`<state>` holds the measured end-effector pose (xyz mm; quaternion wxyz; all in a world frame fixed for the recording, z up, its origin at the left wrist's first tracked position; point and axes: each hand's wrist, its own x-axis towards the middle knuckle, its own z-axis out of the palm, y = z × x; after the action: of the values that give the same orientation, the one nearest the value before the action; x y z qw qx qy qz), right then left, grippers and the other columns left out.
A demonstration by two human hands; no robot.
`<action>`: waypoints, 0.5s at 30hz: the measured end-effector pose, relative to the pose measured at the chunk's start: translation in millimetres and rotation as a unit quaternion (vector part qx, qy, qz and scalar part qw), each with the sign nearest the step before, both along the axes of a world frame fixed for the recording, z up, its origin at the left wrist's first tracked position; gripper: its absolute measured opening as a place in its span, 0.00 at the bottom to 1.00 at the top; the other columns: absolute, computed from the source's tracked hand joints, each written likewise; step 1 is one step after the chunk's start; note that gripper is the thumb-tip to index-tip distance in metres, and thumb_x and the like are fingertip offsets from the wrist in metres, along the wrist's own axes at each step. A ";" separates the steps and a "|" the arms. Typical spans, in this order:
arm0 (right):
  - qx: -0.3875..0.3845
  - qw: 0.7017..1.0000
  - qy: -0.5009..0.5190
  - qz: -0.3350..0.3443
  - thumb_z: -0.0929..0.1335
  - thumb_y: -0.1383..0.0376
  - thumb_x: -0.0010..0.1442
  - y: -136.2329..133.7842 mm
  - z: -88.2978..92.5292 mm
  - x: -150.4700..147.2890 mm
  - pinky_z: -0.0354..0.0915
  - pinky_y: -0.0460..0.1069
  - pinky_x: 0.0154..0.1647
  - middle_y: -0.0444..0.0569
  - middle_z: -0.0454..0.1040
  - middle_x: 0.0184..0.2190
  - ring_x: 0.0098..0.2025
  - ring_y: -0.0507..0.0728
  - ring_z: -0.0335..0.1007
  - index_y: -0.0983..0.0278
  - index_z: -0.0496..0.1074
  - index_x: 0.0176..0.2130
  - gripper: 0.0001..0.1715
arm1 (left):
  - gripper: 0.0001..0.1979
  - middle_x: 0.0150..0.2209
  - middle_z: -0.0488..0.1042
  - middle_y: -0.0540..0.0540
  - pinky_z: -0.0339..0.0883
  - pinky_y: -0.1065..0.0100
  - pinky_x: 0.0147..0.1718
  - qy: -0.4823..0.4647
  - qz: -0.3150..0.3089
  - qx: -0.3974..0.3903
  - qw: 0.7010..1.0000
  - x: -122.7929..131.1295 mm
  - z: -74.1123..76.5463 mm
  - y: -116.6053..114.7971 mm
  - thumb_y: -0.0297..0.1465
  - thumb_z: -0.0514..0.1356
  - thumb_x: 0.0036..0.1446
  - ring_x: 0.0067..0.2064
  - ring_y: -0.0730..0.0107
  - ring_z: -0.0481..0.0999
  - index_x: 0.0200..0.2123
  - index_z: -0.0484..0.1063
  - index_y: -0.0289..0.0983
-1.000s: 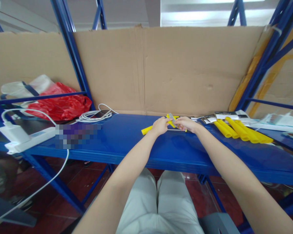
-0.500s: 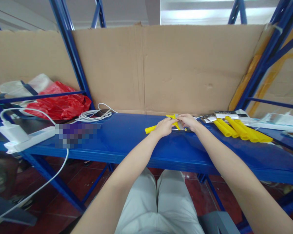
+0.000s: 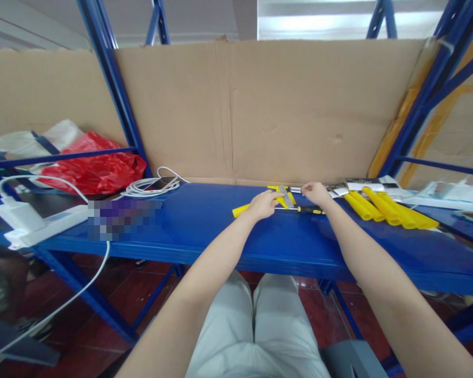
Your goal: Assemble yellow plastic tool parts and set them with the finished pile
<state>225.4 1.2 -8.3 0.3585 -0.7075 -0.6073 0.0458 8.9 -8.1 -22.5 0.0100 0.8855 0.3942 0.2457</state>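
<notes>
My left hand point(image 3: 263, 205) is closed around a scraper-like tool with a yellow tubular handle point(image 3: 240, 211). Its head, a yellow part with a flat grey metal plate point(image 3: 287, 198), sticks out to the right of my fingers. Just below the head lies a screwdriver point(image 3: 310, 210) with a black and yellow handle, its shaft pointing left. My right hand point(image 3: 316, 193) is apart from the tool, above the screwdriver handle, fingers curled together near small items on the shelf. Whatever is between those fingertips is too small to make out.
Several yellow tubes point(image 3: 389, 209) lie to the right, beside plastic packets point(image 3: 364, 184). A white power strip point(image 3: 443, 200) stands farther right. At left are a coiled white cable point(image 3: 151, 186), a red plastic bag point(image 3: 96, 165) and another power strip point(image 3: 49, 226). Cardboard point(image 3: 291, 110) backs the blue shelf point(image 3: 205, 231).
My right hand has let go of the tool's head and moved right, uncovering the metal plate and the screwdriver handle. My left hand has stayed on the tool.
</notes>
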 end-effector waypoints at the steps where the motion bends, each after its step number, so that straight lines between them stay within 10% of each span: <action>1: -0.011 0.999 -0.047 -0.002 0.66 0.73 0.57 2.1 -2.9 3.8 0.68 0.46 0.42 0.55 0.81 0.35 0.38 0.57 0.76 0.69 0.80 0.36 0.12 | 0.21 0.54 0.75 0.44 0.67 0.64 0.54 0.002 0.001 -0.001 1.000 -0.1 -0.3 0.2 0.27 0.56 0.64 0.54 0.62 0.75 0.59 0.71 0.44; 15: -0.173 0.960 -0.195 0.105 0.65 0.69 0.60 -3.7 -1.9 -8.2 0.66 0.48 0.53 0.49 0.79 0.50 0.51 0.59 0.75 0.62 0.81 0.48 0.20 | 0.20 0.54 0.75 0.44 0.68 0.64 0.54 0.016 0.010 -0.007 1.000 0.4 -0.1 0.1 0.28 0.57 0.64 0.55 0.61 0.75 0.58 0.72 0.44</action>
<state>217.2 -2.5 -10.1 0.0984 -0.6863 -0.7190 0.0490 9.3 -8.0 -22.6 0.0071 0.8855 0.4045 0.2286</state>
